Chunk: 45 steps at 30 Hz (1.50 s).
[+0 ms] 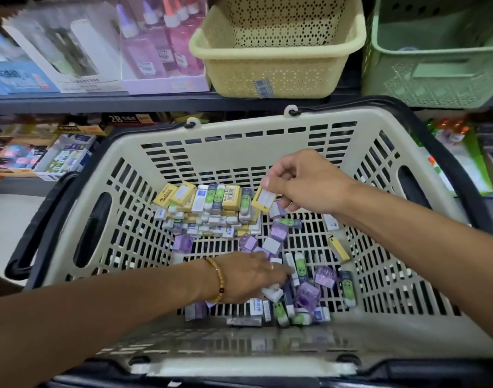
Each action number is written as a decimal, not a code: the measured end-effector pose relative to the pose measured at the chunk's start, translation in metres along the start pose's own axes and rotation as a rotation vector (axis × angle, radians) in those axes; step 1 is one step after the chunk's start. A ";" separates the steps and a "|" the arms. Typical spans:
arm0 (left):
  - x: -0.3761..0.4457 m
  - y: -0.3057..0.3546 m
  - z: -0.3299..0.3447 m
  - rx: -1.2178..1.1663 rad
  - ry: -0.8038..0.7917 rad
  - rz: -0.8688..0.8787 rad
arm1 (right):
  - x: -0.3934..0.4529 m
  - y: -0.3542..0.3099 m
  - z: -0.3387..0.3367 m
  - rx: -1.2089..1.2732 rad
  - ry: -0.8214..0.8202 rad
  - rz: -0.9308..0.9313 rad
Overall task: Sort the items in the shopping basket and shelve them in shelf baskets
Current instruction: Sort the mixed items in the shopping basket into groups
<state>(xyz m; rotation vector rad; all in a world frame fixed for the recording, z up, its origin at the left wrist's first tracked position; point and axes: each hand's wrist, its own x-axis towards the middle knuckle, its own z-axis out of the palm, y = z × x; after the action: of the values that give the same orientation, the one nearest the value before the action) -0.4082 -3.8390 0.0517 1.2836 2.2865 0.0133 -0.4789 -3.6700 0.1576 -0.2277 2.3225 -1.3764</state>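
A beige shopping basket (248, 147) with black handles fills the middle of the view and holds several small erasers. A packed pile of yellow, white and green erasers (208, 208) lies at its far left. Loose purple, green and white erasers (304, 287) are scattered near the front. My right hand (304, 183) pinches a yellow eraser (263, 199) just above the pile's right end. My left hand (250, 275), with a bead bracelet on the wrist, reaches down into the loose erasers, fingers curled around small white ones; the grip is partly hidden.
On the shelf above stand a yellow perforated shelf basket (276, 49) and a green shelf basket (435, 57). Boxes of glue bottles (161, 51) sit to the left. A lower shelf (52, 155) behind the shopping basket carries more stationery boxes.
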 end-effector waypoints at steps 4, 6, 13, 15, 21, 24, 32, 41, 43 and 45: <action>-0.010 -0.008 0.013 0.119 -0.047 -0.069 | -0.003 0.000 -0.003 0.001 0.015 -0.009; -0.015 -0.010 0.016 0.083 -0.028 -0.103 | -0.003 0.000 -0.004 -0.001 0.025 -0.010; -0.009 -0.003 0.017 -0.124 -0.118 -0.149 | 0.000 0.002 -0.003 -0.019 0.013 -0.016; -0.009 0.001 0.015 -0.039 -0.164 -0.138 | 0.001 0.003 -0.002 -0.018 0.007 -0.009; 0.002 0.002 0.022 0.077 -0.072 -0.111 | 0.003 0.003 0.000 -0.038 0.000 0.006; 0.009 0.003 0.023 0.090 -0.055 -0.082 | 0.004 0.004 0.000 -0.045 -0.005 0.009; 0.005 -0.006 0.021 -0.005 -0.088 -0.095 | 0.006 0.006 -0.001 -0.046 0.006 0.014; 0.013 0.002 0.010 0.010 -0.124 -0.042 | 0.012 0.011 -0.001 -0.057 0.011 0.017; 0.011 -0.002 0.010 -0.063 -0.132 -0.063 | 0.013 0.013 -0.002 -0.054 0.014 0.021; 0.008 -0.006 0.007 -0.196 -0.150 -0.132 | 0.013 0.014 -0.004 -0.048 0.014 0.023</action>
<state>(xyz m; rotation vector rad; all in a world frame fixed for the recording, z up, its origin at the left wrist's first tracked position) -0.4133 -3.8376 0.0402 0.9995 2.1771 0.0895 -0.4914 -3.6647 0.1428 -0.2056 2.3644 -1.3165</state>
